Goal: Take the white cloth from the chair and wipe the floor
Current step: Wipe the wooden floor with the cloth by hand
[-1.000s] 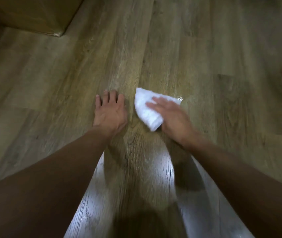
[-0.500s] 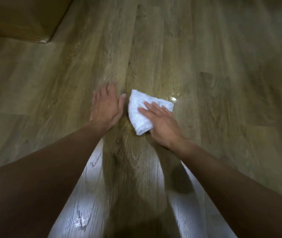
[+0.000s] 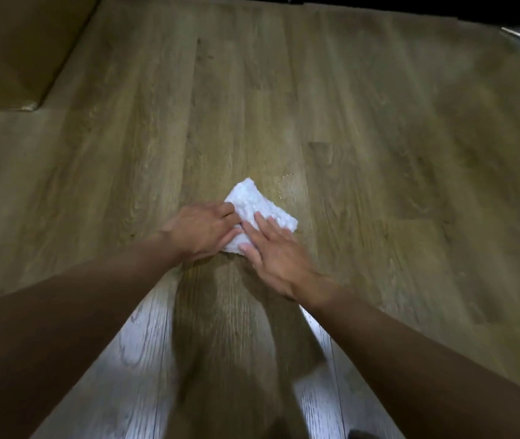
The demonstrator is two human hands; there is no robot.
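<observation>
Hands on white cloth (image 3: 260,202): my right hand (image 3: 276,253) presses flat, left hand (image 3: 203,229) touches its left edge, grip unclear; droplets (image 3: 281,185) lie just far-right.

White cloth (image 3: 254,202) flat on wood floor (image 3: 379,122). R hand (image 3: 273,251) pressed on it, fingers straight. L hand (image 3: 203,228) touches cloth's left edge; pinch unclear. Droplets (image 3: 284,182) just beyond.

Cloth (image 3: 260,201) on floor (image 3: 379,185), under right hand (image 3: 276,255)
</observation>
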